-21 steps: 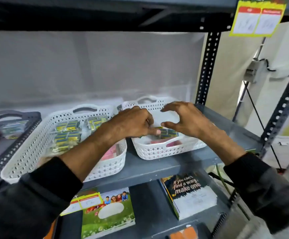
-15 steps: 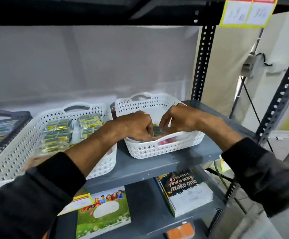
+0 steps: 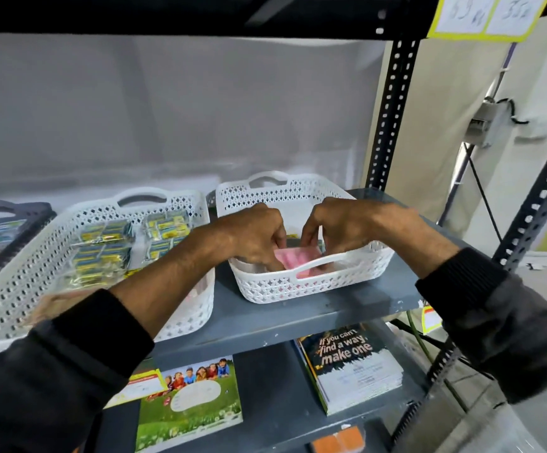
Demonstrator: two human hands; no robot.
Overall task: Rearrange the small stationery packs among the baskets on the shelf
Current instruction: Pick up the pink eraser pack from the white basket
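Both hands reach into the small white basket (image 3: 314, 282) at the right of the grey shelf. My left hand (image 3: 256, 235) is curled with its fingertips on a pink stationery pack (image 3: 293, 258) lying in the basket. My right hand (image 3: 340, 225) pinches the far edge of the same pink pack from the other side. A dark pack behind it is mostly hidden by my fingers. To the left, a larger white basket (image 3: 53, 256) holds several yellow and green packs (image 3: 102, 253).
A dark grey basket (image 3: 11, 214) with packs sits at the far left. The shelf below carries a green booklet (image 3: 190, 400) and a stack of dark notebooks (image 3: 347, 364). A perforated black upright (image 3: 391, 103) stands behind the small basket.
Both hands have sunk deeper into the small basket and closed together. The green pack seen between them earlier is now covered, and a pink pack shows at my fingertips.
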